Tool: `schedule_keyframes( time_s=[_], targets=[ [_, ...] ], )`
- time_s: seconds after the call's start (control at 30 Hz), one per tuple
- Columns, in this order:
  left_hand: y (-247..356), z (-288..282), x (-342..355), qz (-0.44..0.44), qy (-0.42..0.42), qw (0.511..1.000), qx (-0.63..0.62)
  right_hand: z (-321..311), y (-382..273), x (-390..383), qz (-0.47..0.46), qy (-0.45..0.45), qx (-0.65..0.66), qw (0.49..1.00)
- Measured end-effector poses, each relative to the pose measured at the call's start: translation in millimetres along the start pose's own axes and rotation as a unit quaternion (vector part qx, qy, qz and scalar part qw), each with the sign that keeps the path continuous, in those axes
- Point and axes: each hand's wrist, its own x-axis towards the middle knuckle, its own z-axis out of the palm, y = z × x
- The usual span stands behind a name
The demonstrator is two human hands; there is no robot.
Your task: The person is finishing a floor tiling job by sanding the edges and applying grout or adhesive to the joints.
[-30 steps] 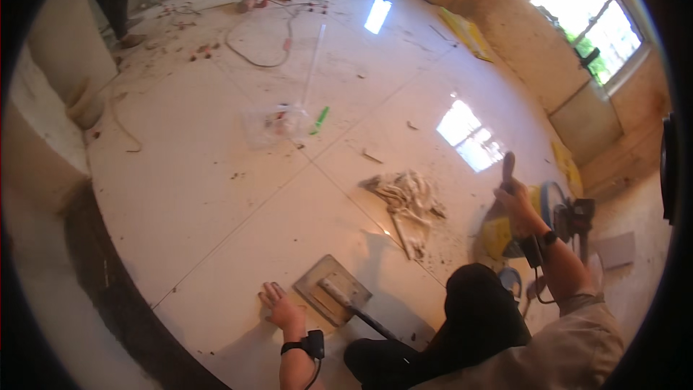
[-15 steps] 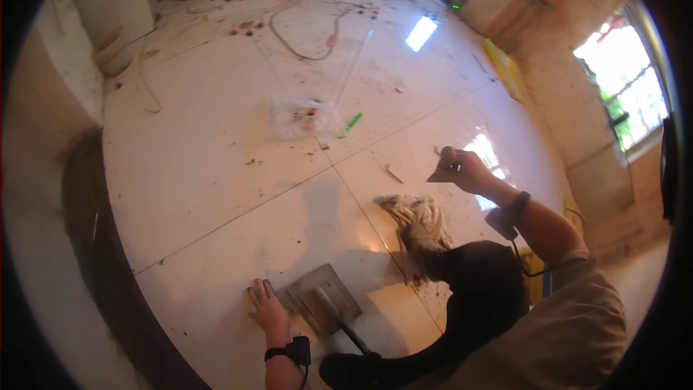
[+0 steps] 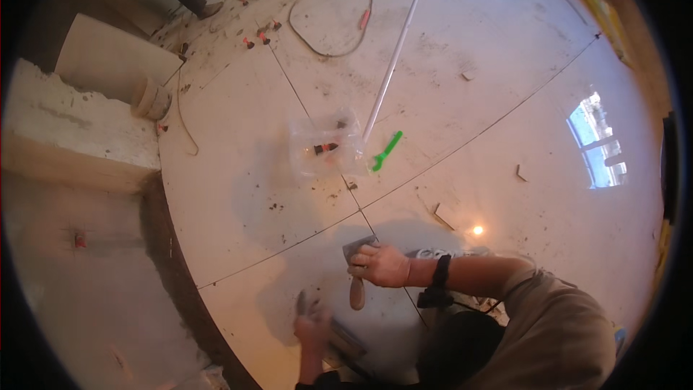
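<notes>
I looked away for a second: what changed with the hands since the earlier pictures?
The right hand came down from the air to the floor and now grips a small wooden-handled trowel on the tile joint. The left hand stays pressed on the flat trowel. The plastic bag and green tool lie unmoved.

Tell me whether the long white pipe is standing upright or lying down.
Lying down. The white pipe rests flat along the tiled floor, its near end by the clear plastic bag.
</notes>
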Motion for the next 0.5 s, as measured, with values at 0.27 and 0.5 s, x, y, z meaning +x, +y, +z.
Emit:
schedule_keyframes(
  time_s=[0.27, 0.5],
  targets=[
    [71, 98, 19, 0.257, 0.005, 0.966, -0.011, -3, 18, 13, 0.071, -0.035, 0.114, 0.99],
    [63, 86, 57, 0.189, 0.092, 0.972, -0.104, 29, 101, -31, 0.253, 0.044, 0.015, 0.966]
  ],
)
